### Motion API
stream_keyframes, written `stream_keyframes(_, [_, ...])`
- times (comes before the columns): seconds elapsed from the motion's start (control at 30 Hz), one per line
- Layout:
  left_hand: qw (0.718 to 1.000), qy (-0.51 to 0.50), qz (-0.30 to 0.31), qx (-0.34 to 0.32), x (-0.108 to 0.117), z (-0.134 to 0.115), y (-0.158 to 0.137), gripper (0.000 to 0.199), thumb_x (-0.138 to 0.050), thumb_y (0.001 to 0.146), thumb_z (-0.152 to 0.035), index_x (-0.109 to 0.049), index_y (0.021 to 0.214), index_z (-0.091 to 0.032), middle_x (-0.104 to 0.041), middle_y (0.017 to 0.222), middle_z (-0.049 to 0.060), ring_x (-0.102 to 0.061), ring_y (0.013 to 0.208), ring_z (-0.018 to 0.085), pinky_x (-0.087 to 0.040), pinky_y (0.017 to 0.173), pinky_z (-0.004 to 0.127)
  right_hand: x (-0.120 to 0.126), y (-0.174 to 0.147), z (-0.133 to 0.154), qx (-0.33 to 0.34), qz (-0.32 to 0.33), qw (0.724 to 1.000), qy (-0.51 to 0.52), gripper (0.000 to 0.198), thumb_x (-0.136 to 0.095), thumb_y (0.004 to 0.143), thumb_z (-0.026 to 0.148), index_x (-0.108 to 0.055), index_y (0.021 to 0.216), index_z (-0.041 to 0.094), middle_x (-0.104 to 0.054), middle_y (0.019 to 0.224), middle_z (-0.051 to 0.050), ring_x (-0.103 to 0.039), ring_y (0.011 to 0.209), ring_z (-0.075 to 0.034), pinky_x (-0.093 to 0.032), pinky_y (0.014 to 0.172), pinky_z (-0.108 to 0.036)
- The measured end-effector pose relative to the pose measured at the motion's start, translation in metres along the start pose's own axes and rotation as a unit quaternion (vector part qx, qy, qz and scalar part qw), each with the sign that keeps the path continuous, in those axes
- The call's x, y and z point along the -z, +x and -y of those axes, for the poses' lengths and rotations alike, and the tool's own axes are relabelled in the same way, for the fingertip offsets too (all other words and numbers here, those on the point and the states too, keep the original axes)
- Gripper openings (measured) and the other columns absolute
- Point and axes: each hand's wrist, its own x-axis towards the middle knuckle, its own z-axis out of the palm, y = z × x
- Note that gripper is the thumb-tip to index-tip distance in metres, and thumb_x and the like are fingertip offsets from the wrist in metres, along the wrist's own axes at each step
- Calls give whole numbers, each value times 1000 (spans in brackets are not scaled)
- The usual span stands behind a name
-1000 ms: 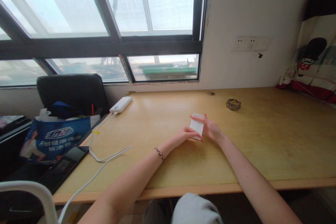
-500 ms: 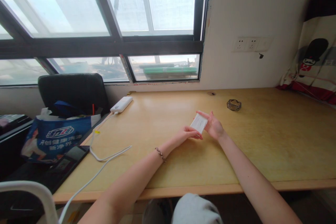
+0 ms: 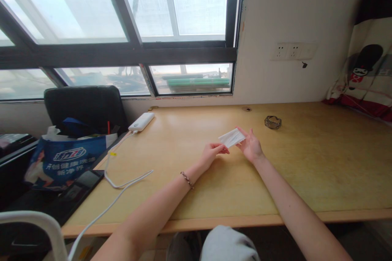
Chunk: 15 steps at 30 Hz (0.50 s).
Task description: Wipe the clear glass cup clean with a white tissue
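Over the middle of the desk, my two hands hold a flat, white, rectangular packet (image 3: 232, 138) with faint creases along it. My left hand (image 3: 214, 153) pinches its near lower edge between thumb and fingers, and a braided bracelet circles that wrist. At the packet's right end, my right hand (image 3: 252, 147) supports it on fingers that lie partly behind it, palm turned inward and thumb raised apart. The fingertips behind the packet are partly hidden.
On the wooden desk (image 3: 306, 167) lie a dark openwork bracelet-like ring (image 3: 272, 122) at the back right and a white power bank (image 3: 141, 122) at the left. Its white cable (image 3: 122, 187) hangs over the front edge. A blue bag (image 3: 69, 161) sits on the black chair (image 3: 85, 104).
The packet has turned from a steep slant to a flatter one. My left hand has shifted slightly left and up; my right hand has moved little.
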Motion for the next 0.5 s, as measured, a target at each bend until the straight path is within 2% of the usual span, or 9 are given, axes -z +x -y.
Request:
stream_keyframes(0.13, [1000, 5, -9, -8, 0, 1, 0, 26, -52, 69, -32, -63, 68, -8, -64, 67, 8, -60, 67, 16, -46, 73, 30, 4, 3, 1, 23, -20, 999, 13, 44, -34, 81, 50, -53, 106, 20, -57, 106, -6, -55, 92, -16, -46, 77, -30])
stream_keyframes(0.23, [1000, 3, -20, -14, 1, 2, 0, 25, -52, 69, -31, -63, 66, -9, -63, 66, 7, -59, 66, 16, -46, 71, 29, 8, 6, -1, 43, -31, 999, 3, 30, -49, 77, 34, -54, 104, 21, -58, 105, -3, -57, 88, -13, -47, 75, -25])
stream_keyframes(0.37, [1000, 3, -21, -15, 1, 2, 0, 25, -52, 69, -32, -62, 66, -9, -63, 66, 6, -59, 66, 15, -46, 71, 28, 14, 9, -9, 64, -39, 997, -34, 43, -59, 62, 7, -55, 103, 21, -60, 101, -1, -57, 87, -11, -48, 75, -22])
stream_keyframes(0.5, [999, 13, -26, -14, 1, 2, 0, 24, -51, 69, -31, -61, 64, -9, -62, 65, 6, -58, 65, 15, -46, 70, 28, 20, 13, -15, 92, -85, 991, -46, 49, -56, 55, 1, -57, 99, 21, -57, 106, 0, -56, 90, -11, -48, 75, -20])
